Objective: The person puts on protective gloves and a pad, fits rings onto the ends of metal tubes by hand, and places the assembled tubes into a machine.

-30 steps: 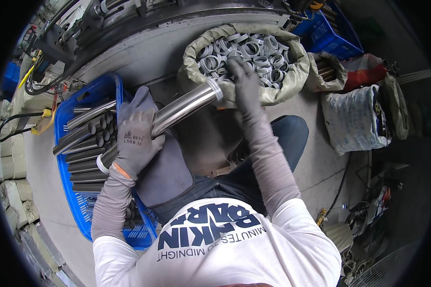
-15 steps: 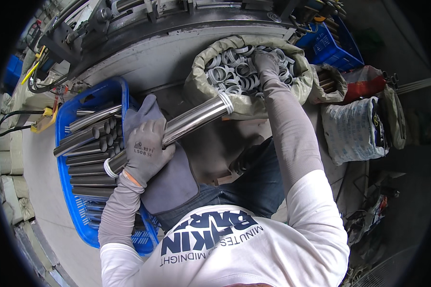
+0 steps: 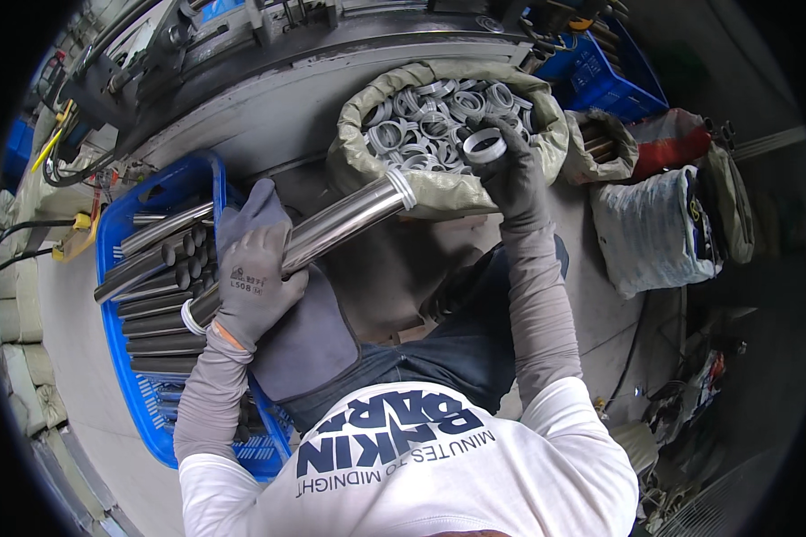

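My gloved left hand (image 3: 258, 279) is closed around a shiny metal tube (image 3: 340, 224), which slants up to the right over my lap. White rings sit on both of its ends, several at the upper one. In my gloved right hand (image 3: 518, 183), a single white-grey ring (image 3: 484, 146) is gripped between thumb and fingers. That hand hovers at the right front rim of an open woven sack (image 3: 457, 199) full of similar loose rings (image 3: 432, 125). A grey cloth (image 3: 309, 345) lies over my left thigh under the tube.
To my left stands a blue plastic basket (image 3: 116, 237) of metal tubes (image 3: 166, 327). Grey machinery (image 3: 269, 67) runs along the far side. Right of the ring sack are a smaller sack of tubes (image 3: 603, 148), a white woven bag (image 3: 651, 233) and a blue crate (image 3: 613, 85).
My right hand has come out of the sack of rings, drawing back toward me with one ring in its fingers. The left hand still holds the tube.
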Action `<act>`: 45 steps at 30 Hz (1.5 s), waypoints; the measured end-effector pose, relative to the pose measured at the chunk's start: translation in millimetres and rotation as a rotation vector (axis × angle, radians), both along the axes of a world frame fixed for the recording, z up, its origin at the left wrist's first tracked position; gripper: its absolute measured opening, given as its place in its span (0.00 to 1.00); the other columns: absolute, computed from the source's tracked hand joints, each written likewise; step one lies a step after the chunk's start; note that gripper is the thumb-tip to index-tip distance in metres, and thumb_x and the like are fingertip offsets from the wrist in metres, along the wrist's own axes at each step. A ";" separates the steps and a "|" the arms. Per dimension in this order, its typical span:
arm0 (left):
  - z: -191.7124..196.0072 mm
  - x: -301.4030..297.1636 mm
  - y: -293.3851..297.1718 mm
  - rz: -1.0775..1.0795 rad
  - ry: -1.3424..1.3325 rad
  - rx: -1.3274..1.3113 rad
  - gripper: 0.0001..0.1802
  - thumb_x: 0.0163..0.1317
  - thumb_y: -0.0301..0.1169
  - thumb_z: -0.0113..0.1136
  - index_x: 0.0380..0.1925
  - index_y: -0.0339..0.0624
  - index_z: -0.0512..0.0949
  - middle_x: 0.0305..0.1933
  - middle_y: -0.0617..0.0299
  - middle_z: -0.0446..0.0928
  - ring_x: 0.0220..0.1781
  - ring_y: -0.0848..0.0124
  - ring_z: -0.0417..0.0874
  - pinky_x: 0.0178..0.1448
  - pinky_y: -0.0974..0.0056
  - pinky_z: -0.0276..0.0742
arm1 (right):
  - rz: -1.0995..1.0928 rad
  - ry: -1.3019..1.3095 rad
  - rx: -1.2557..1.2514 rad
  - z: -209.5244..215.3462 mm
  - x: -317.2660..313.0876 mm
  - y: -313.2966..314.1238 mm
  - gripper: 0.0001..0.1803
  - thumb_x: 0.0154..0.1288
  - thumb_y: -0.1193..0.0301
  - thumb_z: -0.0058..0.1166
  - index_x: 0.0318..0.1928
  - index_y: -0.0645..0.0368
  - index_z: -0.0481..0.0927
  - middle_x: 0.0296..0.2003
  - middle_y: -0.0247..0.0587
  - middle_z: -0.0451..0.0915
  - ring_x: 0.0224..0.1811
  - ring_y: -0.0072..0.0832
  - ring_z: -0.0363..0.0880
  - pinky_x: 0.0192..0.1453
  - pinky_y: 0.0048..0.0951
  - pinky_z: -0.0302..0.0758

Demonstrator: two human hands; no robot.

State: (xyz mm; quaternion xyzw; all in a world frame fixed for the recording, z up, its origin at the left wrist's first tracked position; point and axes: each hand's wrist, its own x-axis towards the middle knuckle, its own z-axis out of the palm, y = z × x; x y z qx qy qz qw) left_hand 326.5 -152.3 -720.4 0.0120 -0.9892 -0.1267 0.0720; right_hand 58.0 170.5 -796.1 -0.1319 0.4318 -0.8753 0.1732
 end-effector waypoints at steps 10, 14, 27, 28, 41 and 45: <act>11.6 -4.5 4.1 -0.060 -0.065 0.005 0.35 0.48 0.35 0.71 0.59 0.38 0.76 0.49 0.44 0.80 0.53 0.44 0.81 0.57 0.45 0.77 | 0.142 -0.177 -0.372 24.4 44.6 -1.4 0.28 0.84 0.55 0.42 0.69 0.64 0.74 0.65 0.58 0.79 0.61 0.48 0.84 0.56 0.46 0.87; 28.5 -31.7 -2.3 -0.075 -0.048 -0.014 0.35 0.49 0.31 0.70 0.61 0.39 0.76 0.50 0.44 0.80 0.54 0.44 0.81 0.57 0.45 0.76 | 0.334 -0.326 -0.620 15.5 35.2 2.5 0.27 0.85 0.55 0.41 0.70 0.62 0.73 0.66 0.59 0.78 0.60 0.48 0.85 0.55 0.47 0.89; 86.2 -269.0 -73.1 0.090 0.434 -0.507 0.32 0.60 0.39 0.70 0.65 0.48 0.75 0.61 0.52 0.80 0.64 0.52 0.80 0.66 0.46 0.76 | -0.354 0.402 1.080 -33.7 30.4 -20.7 0.24 0.58 0.59 0.77 0.44 0.64 0.82 0.45 0.50 0.83 0.45 0.40 0.82 0.47 0.39 0.79; 100.5 -283.9 -79.9 0.168 0.394 -0.527 0.31 0.60 0.38 0.69 0.65 0.47 0.74 0.62 0.52 0.80 0.65 0.52 0.80 0.67 0.47 0.76 | -0.309 0.576 1.166 -41.6 28.5 -27.2 0.25 0.54 0.59 0.78 0.42 0.65 0.82 0.47 0.54 0.82 0.46 0.45 0.81 0.48 0.41 0.78; 72.2 -433.0 -153.7 0.280 0.146 -0.501 0.32 0.59 0.34 0.70 0.65 0.50 0.73 0.66 0.52 0.78 0.72 0.53 0.77 0.74 0.47 0.72 | -0.107 0.615 1.221 -8.1 38.2 -22.6 0.35 0.59 0.68 0.73 0.68 0.55 0.78 0.56 0.54 0.79 0.56 0.46 0.82 0.59 0.42 0.81; 66.4 -400.1 -159.0 0.203 0.320 -0.561 0.38 0.57 0.32 0.69 0.69 0.44 0.69 0.70 0.51 0.74 0.72 0.52 0.76 0.76 0.47 0.70 | -0.113 0.445 1.025 11.3 36.7 -36.6 0.29 0.62 0.70 0.73 0.64 0.58 0.83 0.57 0.48 0.79 0.57 0.37 0.81 0.60 0.33 0.79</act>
